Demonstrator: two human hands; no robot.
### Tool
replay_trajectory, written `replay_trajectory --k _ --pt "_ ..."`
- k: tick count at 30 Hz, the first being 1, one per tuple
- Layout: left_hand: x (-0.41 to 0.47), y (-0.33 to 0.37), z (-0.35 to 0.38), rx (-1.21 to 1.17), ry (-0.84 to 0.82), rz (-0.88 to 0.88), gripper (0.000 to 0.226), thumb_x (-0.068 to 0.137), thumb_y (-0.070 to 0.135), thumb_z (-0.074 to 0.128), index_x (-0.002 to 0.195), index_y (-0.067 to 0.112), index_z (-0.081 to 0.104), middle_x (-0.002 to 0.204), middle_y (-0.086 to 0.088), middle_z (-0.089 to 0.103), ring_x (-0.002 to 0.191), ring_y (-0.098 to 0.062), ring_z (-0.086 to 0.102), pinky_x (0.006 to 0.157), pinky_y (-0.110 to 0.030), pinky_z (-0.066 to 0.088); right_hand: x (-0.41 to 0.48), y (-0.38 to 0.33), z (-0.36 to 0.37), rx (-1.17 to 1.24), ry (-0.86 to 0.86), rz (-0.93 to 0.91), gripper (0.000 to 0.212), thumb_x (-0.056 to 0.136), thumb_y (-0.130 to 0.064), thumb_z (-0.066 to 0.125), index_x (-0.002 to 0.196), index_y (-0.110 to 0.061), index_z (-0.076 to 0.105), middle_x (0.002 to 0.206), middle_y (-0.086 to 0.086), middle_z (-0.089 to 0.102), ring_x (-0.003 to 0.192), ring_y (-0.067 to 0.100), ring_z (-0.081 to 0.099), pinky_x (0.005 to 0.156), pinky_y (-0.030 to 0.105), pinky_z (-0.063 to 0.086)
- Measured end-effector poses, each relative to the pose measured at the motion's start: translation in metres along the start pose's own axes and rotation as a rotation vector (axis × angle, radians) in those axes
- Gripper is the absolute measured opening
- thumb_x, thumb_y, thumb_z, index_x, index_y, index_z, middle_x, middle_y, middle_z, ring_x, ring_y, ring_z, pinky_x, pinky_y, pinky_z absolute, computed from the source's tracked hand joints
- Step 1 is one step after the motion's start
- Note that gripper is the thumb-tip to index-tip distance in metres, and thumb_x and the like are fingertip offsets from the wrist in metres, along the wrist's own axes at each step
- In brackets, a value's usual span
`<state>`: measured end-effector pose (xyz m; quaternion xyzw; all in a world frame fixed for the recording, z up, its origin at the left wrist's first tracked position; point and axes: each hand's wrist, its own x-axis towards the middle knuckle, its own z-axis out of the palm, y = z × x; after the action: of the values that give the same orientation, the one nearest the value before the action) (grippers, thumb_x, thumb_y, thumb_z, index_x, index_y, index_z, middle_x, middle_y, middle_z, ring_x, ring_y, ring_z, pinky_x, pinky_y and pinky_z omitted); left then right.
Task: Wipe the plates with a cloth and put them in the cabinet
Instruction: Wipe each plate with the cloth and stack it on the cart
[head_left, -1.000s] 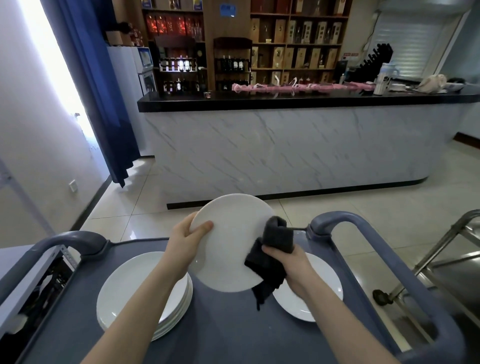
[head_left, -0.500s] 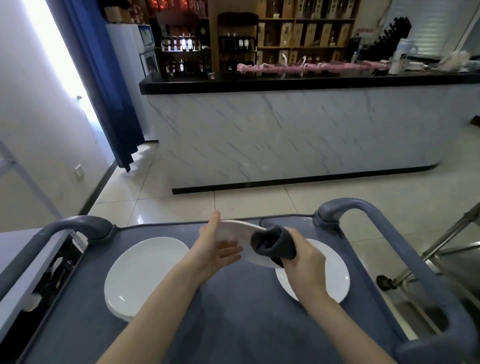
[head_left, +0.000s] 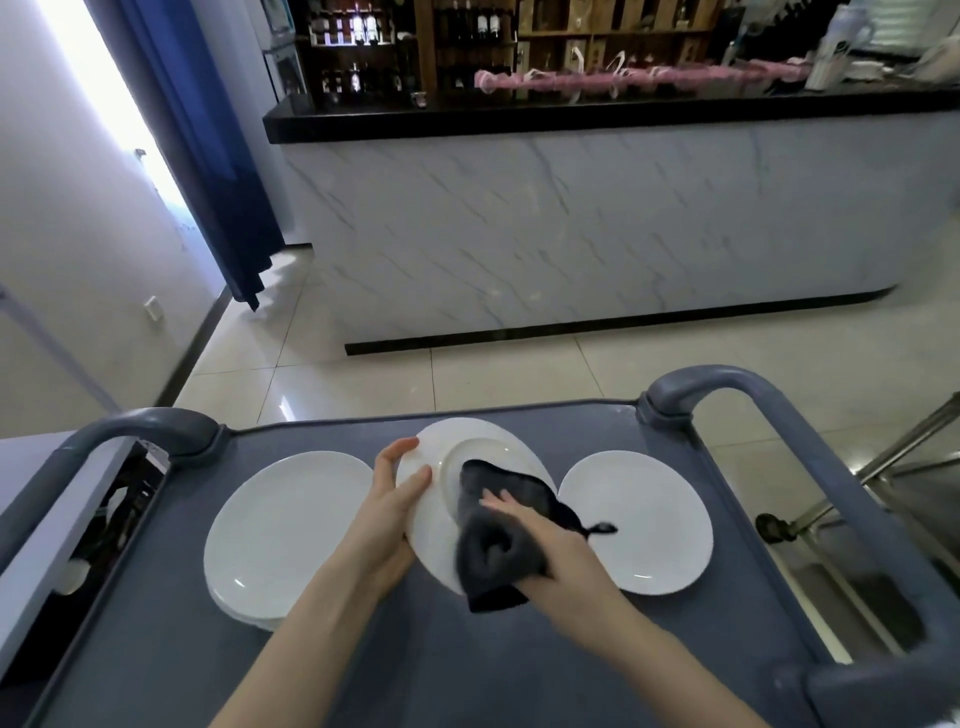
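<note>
I hold a white plate (head_left: 441, 467) upside down above the grey cart top (head_left: 519, 665), its foot ring facing me. My left hand (head_left: 389, 512) grips its left rim, thumb on the underside. My right hand (head_left: 550, 551) holds a dark grey cloth (head_left: 493, 540) and presses it against the plate's underside. A stack of white plates (head_left: 285, 530) lies on the cart to the left. A single white plate (head_left: 644, 525) lies to the right, partly hidden by the cloth and my right hand.
The cart has raised grey handles at the far left (head_left: 130, 431) and along the right (head_left: 779, 415). A marble-fronted bar counter (head_left: 571, 223) stands across the tiled floor. A blue curtain (head_left: 208, 145) hangs at left. Metal frame (head_left: 883, 467) at right.
The plate was flipped from facing me upright to lying underside up. The cloth moved from the plate's right edge onto its underside. My view tilted down.
</note>
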<state>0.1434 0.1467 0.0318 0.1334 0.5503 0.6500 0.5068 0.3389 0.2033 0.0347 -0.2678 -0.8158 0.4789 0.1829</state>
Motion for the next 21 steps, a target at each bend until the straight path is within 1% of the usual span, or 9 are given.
replay_trajectory --k 2,4,8,10,12,14,17,18,21 --pt "-0.001 0.001 0.004 0.064 0.021 0.029 0.019 0.105 0.025 0.052 0.12 0.035 0.052 0.111 -0.014 0.07 0.084 -0.021 0.075 0.061 -0.03 0.058 0.012 -0.005 0.015 -0.174 -0.076 -0.144 0.071 0.084 -0.008 0.056 0.149 -0.03 0.037 0.158 -0.017 0.027 0.147 -0.004 0.01 0.119 0.017 0.005" --pt "0.0 0.002 0.003 0.076 0.037 0.046 0.015 0.103 0.032 0.055 0.118 0.035 0.052 0.097 -0.012 0.074 0.079 -0.017 0.076 0.057 -0.026 0.057 0.028 -0.01 0.016 -0.247 -0.082 -0.201 0.073 0.084 -0.006 0.056 0.151 -0.024 0.034 0.16 -0.014 0.022 0.149 0.0 0.007 0.12 0.019 0.0" --pt "0.0 0.007 -0.008 -0.031 0.004 0.096 0.015 0.106 0.022 0.047 0.113 0.034 0.053 0.107 -0.015 0.069 0.081 -0.024 0.071 0.061 -0.034 0.059 0.055 -0.008 -0.003 -0.293 -0.006 -0.168 0.072 0.085 -0.003 0.057 0.151 -0.02 0.033 0.16 -0.007 0.022 0.15 0.006 0.008 0.123 0.033 0.005" --pt "-0.001 0.009 -0.015 -0.054 -0.011 0.106 0.017 0.106 0.021 0.049 0.11 0.036 0.056 0.107 -0.01 0.07 0.081 -0.024 0.071 0.062 -0.037 0.06 0.054 0.001 -0.011 -0.348 0.025 -0.112 0.07 0.088 -0.004 0.055 0.152 -0.022 0.031 0.161 -0.009 0.02 0.149 0.004 0.005 0.123 0.037 0.006" --pt "-0.001 0.01 -0.021 -0.046 -0.005 0.118 0.017 0.105 0.023 0.051 0.11 0.037 0.058 0.11 -0.007 0.069 0.084 -0.021 0.071 0.063 -0.037 0.06 0.04 0.011 -0.012 -0.372 -0.006 -0.087 0.073 0.086 -0.001 0.053 0.152 -0.024 0.03 0.16 -0.013 0.018 0.15 0.004 0.003 0.123 0.039 0.007" --pt "-0.001 0.008 -0.024 -0.05 0.013 0.127 0.017 0.105 0.023 0.051 0.113 0.036 0.058 0.112 -0.006 0.068 0.084 -0.019 0.071 0.062 -0.035 0.059 0.019 0.016 -0.005 -0.382 -0.064 -0.114 0.077 0.082 -0.003 0.051 0.152 -0.027 0.028 0.16 -0.016 0.017 0.15 0.003 0.002 0.124 0.039 0.005" --pt "0.0 0.003 -0.02 -0.033 0.0 0.116 0.018 0.105 0.023 0.049 0.116 0.035 0.056 0.114 -0.01 0.067 0.086 -0.021 0.071 0.064 -0.035 0.059 0.005 0.007 0.018 -0.39 -0.146 -0.217 0.075 0.081 -0.021 0.042 0.151 -0.033 0.02 0.16 -0.02 0.015 0.149 0.0 0.001 0.123 0.03 0.0" --pt "-0.002 0.002 -0.017 -0.008 -0.01 0.113 0.018 0.106 0.023 0.048 0.116 0.036 0.056 0.113 -0.012 0.068 0.086 -0.021 0.071 0.065 -0.034 0.059 0.009 0.003 0.024 -0.374 -0.15 -0.233 0.073 0.082 -0.022 0.041 0.151 -0.033 0.02 0.16 -0.02 0.015 0.149 0.0 0.001 0.122 0.028 0.0" --pt "-0.006 0.002 -0.016 0.033 -0.046 0.114 0.019 0.107 0.023 0.046 0.115 0.037 0.055 0.112 -0.015 0.07 0.084 -0.023 0.072 0.064 -0.032 0.059 0.034 -0.006 0.02 -0.332 -0.05 -0.204 0.077 0.079 -0.012 0.05 0.152 -0.026 0.027 0.16 -0.016 0.016 0.15 0.003 0.002 0.121 0.026 -0.002"
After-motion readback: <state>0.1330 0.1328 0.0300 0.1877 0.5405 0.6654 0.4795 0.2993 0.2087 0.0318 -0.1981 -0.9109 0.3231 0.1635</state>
